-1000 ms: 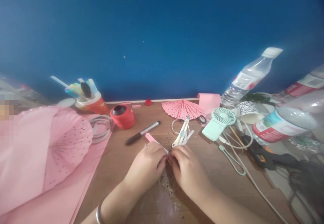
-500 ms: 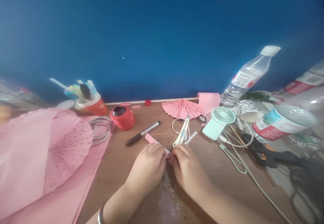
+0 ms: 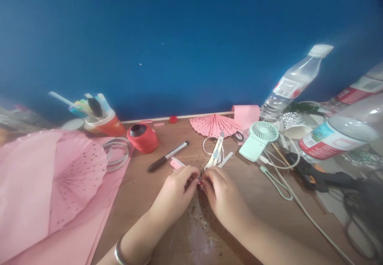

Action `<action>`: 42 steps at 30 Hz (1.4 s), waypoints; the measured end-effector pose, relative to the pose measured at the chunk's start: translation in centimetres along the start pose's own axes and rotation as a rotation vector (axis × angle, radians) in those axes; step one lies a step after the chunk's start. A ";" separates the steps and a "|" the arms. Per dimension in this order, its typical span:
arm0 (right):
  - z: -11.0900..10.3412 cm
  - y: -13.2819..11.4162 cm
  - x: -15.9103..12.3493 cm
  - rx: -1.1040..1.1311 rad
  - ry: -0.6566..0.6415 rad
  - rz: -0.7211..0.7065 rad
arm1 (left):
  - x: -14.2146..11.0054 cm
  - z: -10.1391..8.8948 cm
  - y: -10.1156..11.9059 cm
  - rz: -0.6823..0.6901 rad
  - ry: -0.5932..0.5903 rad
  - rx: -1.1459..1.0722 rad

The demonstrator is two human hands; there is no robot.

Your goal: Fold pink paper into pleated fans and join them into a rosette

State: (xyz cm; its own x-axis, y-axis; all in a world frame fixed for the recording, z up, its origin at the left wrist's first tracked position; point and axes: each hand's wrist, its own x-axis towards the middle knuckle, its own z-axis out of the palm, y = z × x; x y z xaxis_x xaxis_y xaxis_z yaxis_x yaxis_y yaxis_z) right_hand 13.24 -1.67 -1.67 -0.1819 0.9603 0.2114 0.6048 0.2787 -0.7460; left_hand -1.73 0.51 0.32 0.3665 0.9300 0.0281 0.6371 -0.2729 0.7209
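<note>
My left hand [image 3: 176, 187] and my right hand [image 3: 223, 191] meet low over the middle of the wooden table, both closed in a pinch with fingertips almost touching. Between them they hold a narrow pink paper strip [image 3: 177, 163]; its far end sticks out behind my left hand, and the pinched part is mostly hidden. Just beyond my right hand lies a cream-handled cutting tool [image 3: 214, 153], beside a white strip [image 3: 226, 159]. A black and silver marker [image 3: 168, 157] rests past my left hand. Small dark specks [image 3: 202, 221] are scattered below the hands.
Pink sheets and a large dotted folded-paper fan [image 3: 80, 177] cover the left side. Behind are a red thread spool [image 3: 143, 138], a pen cup [image 3: 109, 122] and a smaller pink fan [image 3: 214, 125]. To the right are a mint handheld fan [image 3: 259, 139], cables, a black glue gun [image 3: 323, 181] and bottles [image 3: 332, 141].
The fingers of both hands have shifted and curled closer at the pinch. Less of the pink strip shows behind my left hand. The whole view has tilted slightly.
</note>
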 end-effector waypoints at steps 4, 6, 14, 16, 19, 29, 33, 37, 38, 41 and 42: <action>0.0 0.0 0.1 0.028 0.026 0.004 | 0.3 -0.3 0.1 -0.063 -0.003 -0.079; 0.1 0.1 0.1 0.038 0.039 0.005 | 0.4 -0.3 0.1 -0.058 -0.016 -0.094; 0.0 0.0 0.2 0.024 0.051 0.006 | 0.5 -0.3 0.5 -0.057 -0.060 -0.111; 0.0 0.0 0.2 0.020 0.058 0.004 | 0.5 -0.3 0.4 -0.058 -0.060 -0.122; -0.1 -0.1 0.2 0.022 0.066 0.002 | 0.6 -0.2 0.3 -0.054 -0.062 -0.136; -0.5 -0.4 0.3 0.052 0.109 0.049 | 0.6 0.0 0.5 -0.055 -0.066 0.014; -0.6 -0.4 0.1 -0.004 0.075 0.121 | 0.5 0.0 0.5 -0.091 -0.045 -0.021; -0.6 -0.5 -0.1 0.006 0.060 0.114 | 0.6 0.0 0.5 -0.090 -0.036 -0.025; -0.6 -0.5 -0.1 0.015 0.066 0.111 | 0.6 -0.1 0.6 -0.084 -0.036 -0.024; -0.6 -0.5 0.0 0.033 0.084 0.092 | 0.6 -0.1 0.6 -0.068 -0.038 -0.021; -0.6 -0.5 0.1 0.036 0.091 0.085 | 0.6 -0.1 0.6 -0.064 -0.039 -0.018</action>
State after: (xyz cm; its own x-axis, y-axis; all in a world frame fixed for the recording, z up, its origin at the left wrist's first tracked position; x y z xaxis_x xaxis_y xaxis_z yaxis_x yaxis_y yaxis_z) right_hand 13.37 -1.74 -0.91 -0.0592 0.9777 0.2015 0.5861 0.1974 -0.7858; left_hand -1.19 0.94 0.88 0.3513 0.9352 -0.0451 0.6480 -0.2081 0.7326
